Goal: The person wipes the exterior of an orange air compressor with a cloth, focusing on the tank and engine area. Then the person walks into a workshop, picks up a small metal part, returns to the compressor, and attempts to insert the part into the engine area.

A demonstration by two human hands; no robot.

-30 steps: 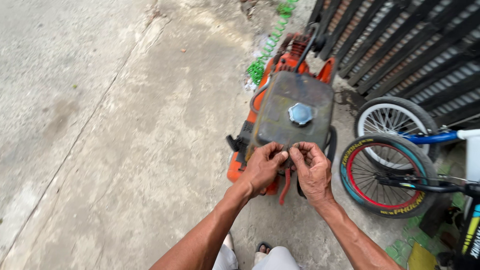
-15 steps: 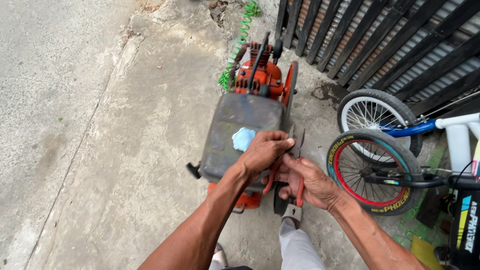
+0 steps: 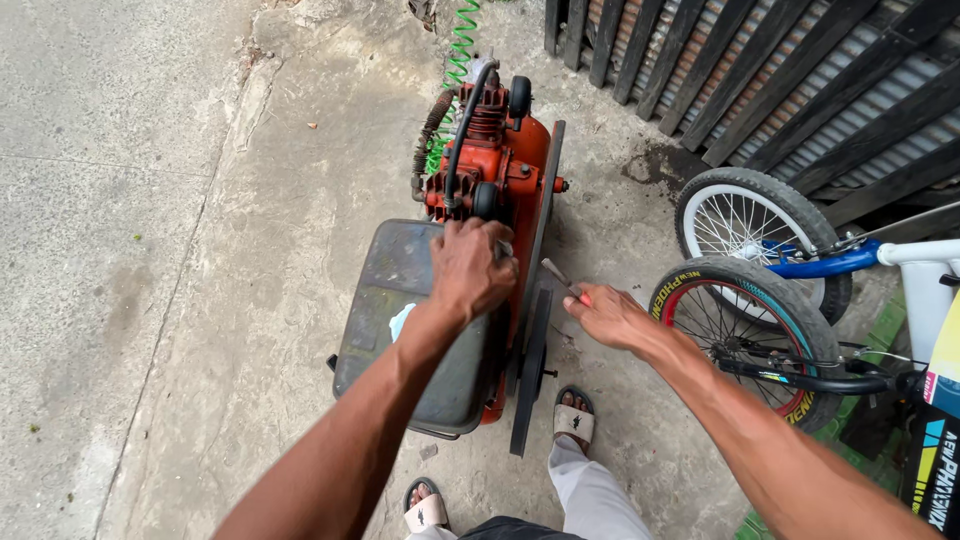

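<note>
Orange air compressor (image 3: 495, 150) with a dark grey tank (image 3: 400, 300) stands on a concrete floor (image 3: 150, 250), at the centre of the view. Its long axis runs from six o'clock to twelve o'clock: the grey tank lies nearer the person, and the orange pump head with its black hoses points away toward twelve o'clock. A black flywheel and belt guard (image 3: 535, 330) run along the machine's three o'clock side, edge-on to the camera.

Left hand (image 3: 472, 268) is closed, fingers curled down, resting on top of the machine where the tank meets the pump; what it grips under the fingers cannot be made out. Right hand (image 3: 605, 315) sits just beside the belt guard at three o'clock, fingers pinched around a small tool with a red handle (image 3: 563, 281), its metal tip aimed toward eleven o'clock at the machine.

Open concrete spreads wide from seven o'clock round to eleven o'clock. The three o'clock side is tight: two small bicycle wheels (image 3: 745, 330) stand near the right forearm, with a dark slatted fence (image 3: 780, 80) behind them at one to two o'clock. A green coiled hose (image 3: 458, 50) lies at twelve o'clock. The person's two sandalled feet (image 3: 575, 415) stand at six o'clock, close to the tank's near end.
</note>
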